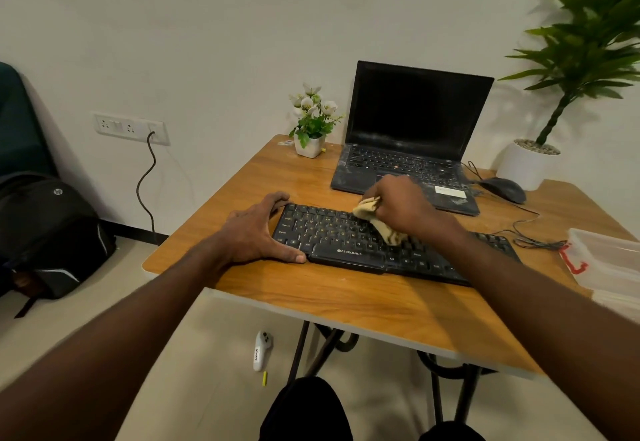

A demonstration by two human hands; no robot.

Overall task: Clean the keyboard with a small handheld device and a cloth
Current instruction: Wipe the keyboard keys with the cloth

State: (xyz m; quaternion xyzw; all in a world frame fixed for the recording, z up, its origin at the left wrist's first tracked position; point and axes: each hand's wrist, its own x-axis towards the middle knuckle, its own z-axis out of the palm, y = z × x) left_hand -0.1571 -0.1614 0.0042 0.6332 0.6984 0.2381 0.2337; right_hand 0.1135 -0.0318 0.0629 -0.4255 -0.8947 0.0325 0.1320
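Observation:
A black keyboard (332, 236) lies across the middle of the wooden table (346, 298). My left hand (258, 231) clamps the keyboard's left end, thumb at the front edge and fingers over the back corner. My right hand (403, 205) is closed around a bunched beige cloth (381, 222), whose lower end presses on the keys near the keyboard's middle. My right forearm covers part of the keyboard's right half. A small white handheld device (262, 350) lies on the floor under the table's front edge.
An open dusty laptop (412, 149) sits behind the keyboard, with a black mouse (504, 188) and its cable to the right. A small flower pot (311, 144) stands at the back left. A clear plastic box (609, 260) is at the right edge. A backpack (48, 232) rests on the floor.

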